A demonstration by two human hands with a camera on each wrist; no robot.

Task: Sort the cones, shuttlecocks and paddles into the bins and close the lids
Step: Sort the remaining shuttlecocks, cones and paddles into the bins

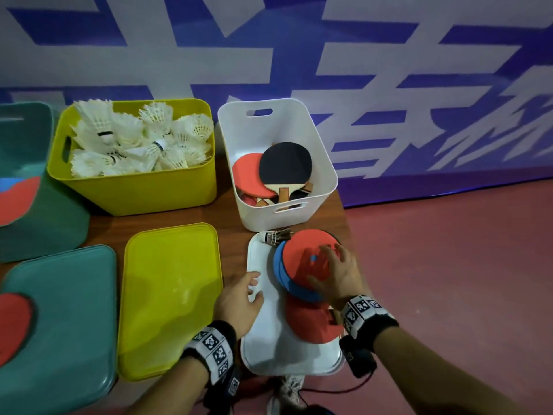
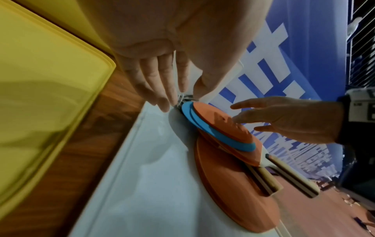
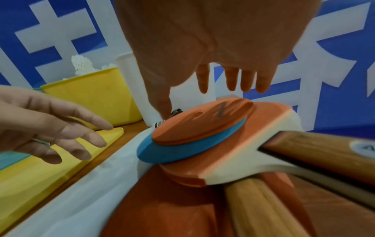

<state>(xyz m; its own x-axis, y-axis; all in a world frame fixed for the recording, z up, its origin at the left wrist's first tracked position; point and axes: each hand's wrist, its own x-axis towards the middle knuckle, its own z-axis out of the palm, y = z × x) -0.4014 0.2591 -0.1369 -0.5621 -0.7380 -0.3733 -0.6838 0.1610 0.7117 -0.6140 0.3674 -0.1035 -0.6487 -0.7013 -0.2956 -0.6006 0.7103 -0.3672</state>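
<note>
On the white lid [image 1: 263, 333] at the counter's near right edge, both hands are hovering open and empty, right hand [image 1: 335, 274] over stacked cones [image 1: 302, 265] on paddles [image 1: 311, 324], left hand [image 1: 239, 304] beside, so a clumsy grab is risking sliding them floorward.

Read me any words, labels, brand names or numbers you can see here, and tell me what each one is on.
Banner: huge white characters on blue, cropped and unreadable.
Wristbands: black-and-white square code markers, no letters.
Paddle handle: small round badge at the picture's edge, cut off and blurred.
Bins, lids, cones, shuttlecocks: no text visible.
</note>
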